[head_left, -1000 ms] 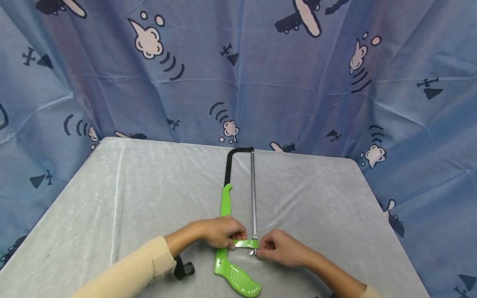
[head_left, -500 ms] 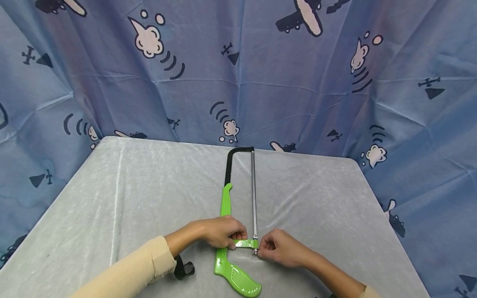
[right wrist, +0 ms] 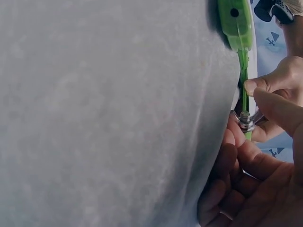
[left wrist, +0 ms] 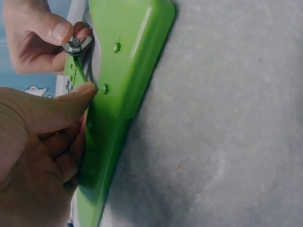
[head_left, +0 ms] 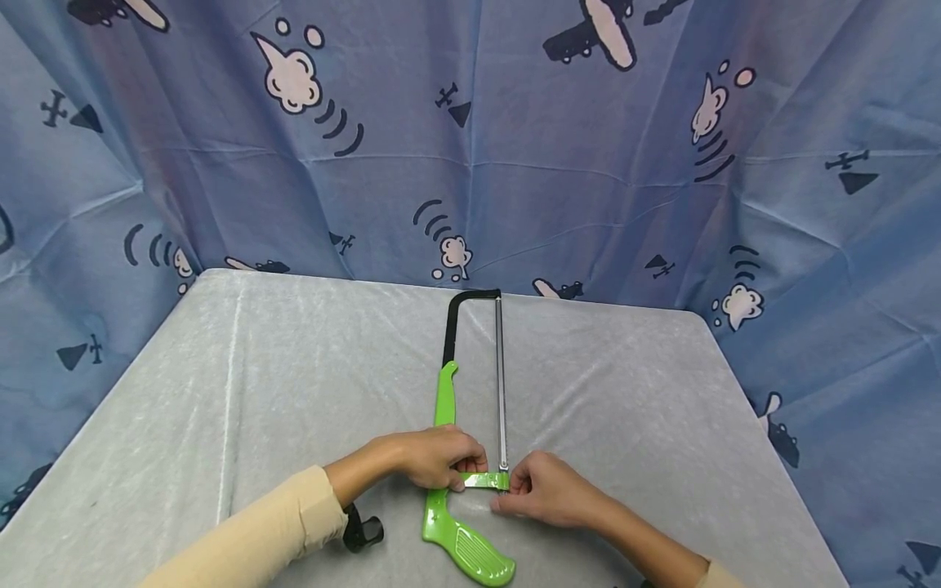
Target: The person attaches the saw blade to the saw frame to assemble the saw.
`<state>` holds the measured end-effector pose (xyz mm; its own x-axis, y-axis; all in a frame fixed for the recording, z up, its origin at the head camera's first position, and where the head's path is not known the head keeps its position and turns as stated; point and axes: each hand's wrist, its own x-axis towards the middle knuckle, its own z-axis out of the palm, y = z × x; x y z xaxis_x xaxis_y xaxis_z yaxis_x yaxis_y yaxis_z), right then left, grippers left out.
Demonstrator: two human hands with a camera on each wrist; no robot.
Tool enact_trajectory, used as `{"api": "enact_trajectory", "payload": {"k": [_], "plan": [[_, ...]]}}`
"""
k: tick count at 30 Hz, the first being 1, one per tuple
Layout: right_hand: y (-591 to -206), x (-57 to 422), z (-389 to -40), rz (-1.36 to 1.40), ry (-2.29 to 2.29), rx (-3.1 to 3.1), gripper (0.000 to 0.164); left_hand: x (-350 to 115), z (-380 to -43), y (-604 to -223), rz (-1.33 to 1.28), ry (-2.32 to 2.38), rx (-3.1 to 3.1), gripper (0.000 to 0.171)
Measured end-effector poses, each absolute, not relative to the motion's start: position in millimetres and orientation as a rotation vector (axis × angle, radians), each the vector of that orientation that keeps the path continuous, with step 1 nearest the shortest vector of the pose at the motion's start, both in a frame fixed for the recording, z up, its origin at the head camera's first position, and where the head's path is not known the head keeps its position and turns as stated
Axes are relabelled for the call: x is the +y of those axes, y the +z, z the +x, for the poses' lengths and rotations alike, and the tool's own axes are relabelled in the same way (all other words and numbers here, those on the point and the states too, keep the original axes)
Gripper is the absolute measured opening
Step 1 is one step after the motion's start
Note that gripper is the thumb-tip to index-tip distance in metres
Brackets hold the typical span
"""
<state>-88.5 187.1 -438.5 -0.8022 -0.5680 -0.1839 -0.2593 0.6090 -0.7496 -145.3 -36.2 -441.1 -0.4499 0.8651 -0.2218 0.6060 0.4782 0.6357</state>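
A hacksaw with a green handle (head_left: 474, 557) and a black front frame (head_left: 450, 331) lies on the cloth, its blade (head_left: 501, 384) on the right side. My left hand (head_left: 441, 459) pinches the green crossbar (head_left: 481, 480) near the handle between thumb and fingers. At the crossbar's right end, my right hand (head_left: 553, 490) has its thumb and curled fingers about a metal wing nut (left wrist: 75, 46) on a threaded bolt. In the head view the fingers cover this wing nut; both wrist views show it.
A grey cloth (head_left: 331, 367) covers the table under the saw. Behind it hangs a blue patterned curtain (head_left: 382, 188). A black strap-like piece (head_left: 363, 531) shows by the left sleeve.
The wing nut has turned a little between the frames. My right thumb has shifted left across it, covering it in the head view. The left hand and the saw stay in place.
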Motion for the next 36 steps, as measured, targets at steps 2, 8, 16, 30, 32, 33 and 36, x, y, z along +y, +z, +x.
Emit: {"api": "enact_trajectory", "payload": {"k": [2, 8, 16, 30, 32, 33, 36], "plan": [[-438, 187, -88, -0.652, -1.032, 2.434, 0.043, -36, -145, -442, 1.215, 0.649, 2.205, 0.021], [-439, 187, -88, -0.656, -1.034, 2.431, 0.043, -37, -146, -442, 1.216, 0.636, 2.215, 0.021], [-440, 190, -90, -0.673, -1.054, 2.388, 0.036, -37, -145, -442, 1.211, 0.640, 2.209, 0.021], [-441, 201, -94, -0.663, -1.157, 2.255, 0.017, -36, -144, -441, 1.227, 0.643, 2.202, 0.021], [-443, 203, -94, -0.682, -1.172, 2.256, 0.014, -36, -145, -441, 1.224, 0.644, 2.204, 0.021], [-443, 203, -95, -0.696, -1.176, 2.258, 0.014, -37, -145, -441, 1.221, 0.645, 2.205, 0.021], [-444, 203, -96, -0.734, -1.181, 2.267, 0.014, -37, -145, -441, 1.223, 0.646, 2.206, 0.021]]}}
